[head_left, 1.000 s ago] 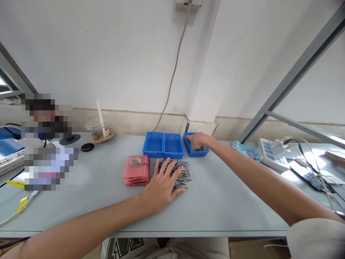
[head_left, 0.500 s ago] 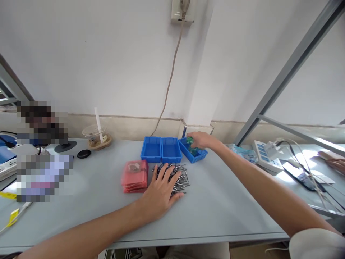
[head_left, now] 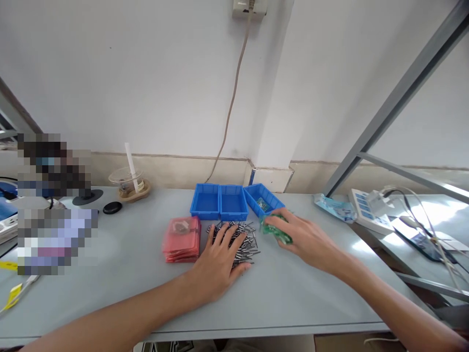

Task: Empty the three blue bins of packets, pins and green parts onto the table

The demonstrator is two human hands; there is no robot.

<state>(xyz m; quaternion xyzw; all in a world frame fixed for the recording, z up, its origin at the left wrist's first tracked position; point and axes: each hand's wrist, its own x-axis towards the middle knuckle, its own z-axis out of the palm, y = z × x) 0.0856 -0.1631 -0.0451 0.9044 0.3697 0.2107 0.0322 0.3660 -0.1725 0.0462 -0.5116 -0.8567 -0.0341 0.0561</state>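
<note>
My left hand (head_left: 218,261) lies flat with its fingers spread over a pile of thin metal pins (head_left: 248,249) that look like rivets. Part of the pile is hidden under the fingers. Crumpled green plastic packets (head_left: 279,229) are in my right hand (head_left: 306,238), whose fingers are closed round them, just in front of the angled blue bin (head_left: 274,196). At the bottom of that bin lies another small green packet (head_left: 262,204). Left of the pins is a stack of red plastic bags (head_left: 181,242), with a small clear packet (head_left: 181,226) on top.
Two more blue bins (head_left: 205,201) (head_left: 233,201) stand side by side behind the pins. A light-blue packet (head_left: 335,209) and a power strip (head_left: 370,212) lie at the right. Farther left are a round black object (head_left: 112,208) and a clear-topped stand (head_left: 135,190).
My right hand has come out of the angled bin toward me, bringing the green packets with it. My left hand stays on the pins.
</note>
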